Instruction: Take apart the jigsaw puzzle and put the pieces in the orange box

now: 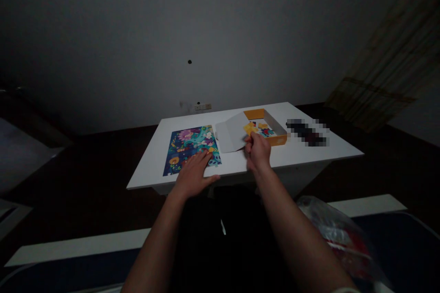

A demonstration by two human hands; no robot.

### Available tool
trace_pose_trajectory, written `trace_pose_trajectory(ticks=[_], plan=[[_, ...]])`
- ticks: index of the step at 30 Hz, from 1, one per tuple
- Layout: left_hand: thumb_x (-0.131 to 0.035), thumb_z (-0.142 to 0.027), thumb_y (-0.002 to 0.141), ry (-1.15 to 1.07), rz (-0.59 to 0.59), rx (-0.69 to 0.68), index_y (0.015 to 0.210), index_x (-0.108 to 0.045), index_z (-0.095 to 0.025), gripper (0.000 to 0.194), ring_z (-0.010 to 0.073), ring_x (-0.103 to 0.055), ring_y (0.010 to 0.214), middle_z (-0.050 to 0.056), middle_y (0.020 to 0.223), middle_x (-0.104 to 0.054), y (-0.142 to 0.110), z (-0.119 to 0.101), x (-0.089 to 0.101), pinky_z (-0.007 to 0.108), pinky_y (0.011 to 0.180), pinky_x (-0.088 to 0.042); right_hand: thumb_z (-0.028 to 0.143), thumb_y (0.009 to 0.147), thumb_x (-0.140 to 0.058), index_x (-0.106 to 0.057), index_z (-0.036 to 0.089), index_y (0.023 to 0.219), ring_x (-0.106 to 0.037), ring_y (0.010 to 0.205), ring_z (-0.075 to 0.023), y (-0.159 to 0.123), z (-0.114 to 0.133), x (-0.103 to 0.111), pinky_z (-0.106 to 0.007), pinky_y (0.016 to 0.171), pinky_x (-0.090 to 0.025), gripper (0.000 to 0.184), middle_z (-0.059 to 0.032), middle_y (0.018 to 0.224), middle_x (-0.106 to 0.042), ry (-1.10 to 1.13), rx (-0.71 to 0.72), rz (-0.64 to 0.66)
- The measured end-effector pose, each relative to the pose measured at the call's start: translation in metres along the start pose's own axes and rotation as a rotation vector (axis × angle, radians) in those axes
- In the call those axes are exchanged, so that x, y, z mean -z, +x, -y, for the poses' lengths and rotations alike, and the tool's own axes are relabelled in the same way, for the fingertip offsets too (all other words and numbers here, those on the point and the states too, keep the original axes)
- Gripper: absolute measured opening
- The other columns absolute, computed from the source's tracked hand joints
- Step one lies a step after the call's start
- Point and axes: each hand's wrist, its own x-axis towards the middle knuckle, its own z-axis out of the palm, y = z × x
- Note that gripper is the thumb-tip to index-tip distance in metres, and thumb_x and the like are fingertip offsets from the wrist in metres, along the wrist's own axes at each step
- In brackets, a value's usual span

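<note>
Markings: faint print on front wall of box (280, 140), too small to read. Box is yellow outside, white inside; lid (231, 133) folded open to the L side, white face up.

R hand (259, 149): forearm extended fwd from lower R, fist mostly curled, thumb & index finger uppermost. Grip: thumb & index pinch yellow pc. (250, 128); other fingers folded in. Pos. of pc.: projects beyond fingertips, up & L, in front of box opening next to lid; exact clearance to lid cannot be told.

L hand (195, 171): palm down, fingers extended fwd over lower R part of picture board (185, 139), thumb out to R by near edge of table (151, 155). Grip: hand flat, thumb spread well away from fingers, nothing pinched.

Board: multicolored w/ dk. blue ground, pink flower shape at top, lying flat L of lid. Loose pcs. (266, 132) w/ mixed colors lie inside box, just beyond R hand.

Adj. items: pixelated dk. obj. (307, 132) on table, R of box; clear plastic bag (343, 238) w/ red contents beside R forearm.
</note>
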Motion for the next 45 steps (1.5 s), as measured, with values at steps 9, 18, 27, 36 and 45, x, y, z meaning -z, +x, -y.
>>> trace_pose_trajectory(ticks=[9, 18, 27, 36, 45], plan=[[-0.085, -0.058, 0.099, -0.014, -0.160, -0.005, 0.159, -0.064, -0.026, 0.071, 0.0423, -0.062, 0.149, 0.016, 0.167, -0.062, -0.011, -0.010, 0.002, 0.058, 0.122, -0.054, 0.041, 0.098, -0.058, -0.053, 0.028, 0.094, -0.063, 0.064, -0.0152, 0.039, 0.035, -0.007, -0.024, 0.043, -0.034, 0.015, -0.0093, 0.103, -0.081, 0.130, -0.139, 0.099], [-0.072, -0.057, 0.108, 0.062, -0.148, 0.038, 0.156, -0.067, -0.030, 0.055, 0.0383, -0.064, 0.137, 0.010, 0.155, -0.070, -0.015, -0.016, -0.002, 0.054, 0.113, -0.050, 0.049, 0.086, -0.078, -0.076, 0.022, 0.088, -0.060, 0.062, -0.0163, -0.024, -0.021, -0.028, -0.029, 0.062, -0.046, 0.027, -0.0003, 0.071, -0.074, -0.315, 0.008, 0.721], [-0.047, -0.038, 0.118, 0.013, -0.201, 0.101, 0.142, -0.076, -0.027, 0.039, 0.0336, -0.068, 0.118, 0.011, 0.133, -0.078, 0.003, -0.013, 0.003, 0.048, 0.100, -0.055, 0.030, 0.085, -0.080, -0.084, 0.024, 0.110, -0.073, 0.105, -0.0257, -0.021, -0.024, -0.013, -0.041, 0.100, -0.054, 0.026, -0.0052, 0.112, -0.083, -0.465, 0.272, 1.020], [-0.081, -0.057, 0.101, -0.078, -0.106, -0.010, 0.168, -0.053, -0.028, 0.078, 0.0409, -0.044, 0.167, 0.016, 0.179, -0.048, -0.009, 0.000, 0.001, 0.064, 0.136, -0.037, 0.040, 0.093, -0.075, -0.077, 0.023, 0.102, -0.070, 0.085, -0.0219, -0.025, -0.032, -0.013, -0.036, 0.081, -0.054, 0.019, -0.0042, 0.096, -0.079, -0.466, 0.283, 0.722], [-0.087, -0.045, 0.100, -0.055, -0.007, 0.011, 0.169, -0.055, -0.026, 0.078, 0.0380, -0.039, 0.171, 0.017, 0.180, -0.046, -0.012, 0.003, 0.002, 0.063, 0.138, -0.036, 0.052, 0.086, -0.082, -0.054, 0.028, 0.092, -0.054, 0.057, -0.0122, -0.004, -0.014, -0.006, -0.022, 0.049, -0.036, 0.037, 0.0067, 0.069, -0.057, 0.022, 0.065, 0.097]])
